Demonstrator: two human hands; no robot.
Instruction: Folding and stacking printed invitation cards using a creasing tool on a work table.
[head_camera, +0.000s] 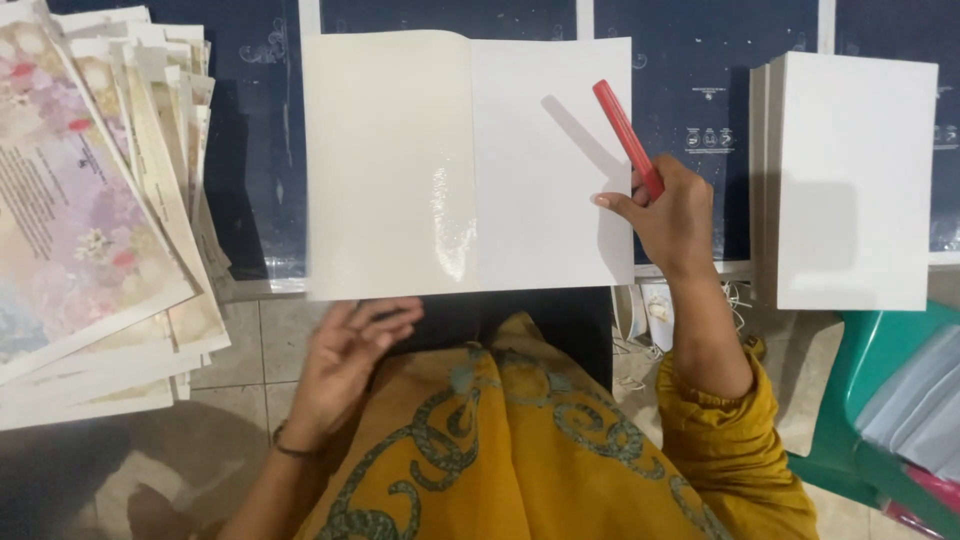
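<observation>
The folded sheet (470, 165) lies flat on the dark table (260, 150) — a glossy cream half under a white flap, whose outer edge sits right at the right hand's (672, 215) fingertips. That hand's fingers are clamped on a red stick-like tool (625, 135) (a creaser or pen, I cannot tell which), its free end slanting up and away from the knuckles over the flap. The left hand (350, 355) rests palm-up below the sheet's near edge, fingers loosely apart and curled, holding nothing. To do this well, I judge, the edges should be squared before any pressing, with the free hand steadying the near edge — the glossy face looks slippery. Well off beyond the left fingers fans a pile of flowered printed sheets (90, 220); beyond the right wrist stands a stack of white sheets (855, 180), with a green plastic chair (870, 400) below it.
</observation>
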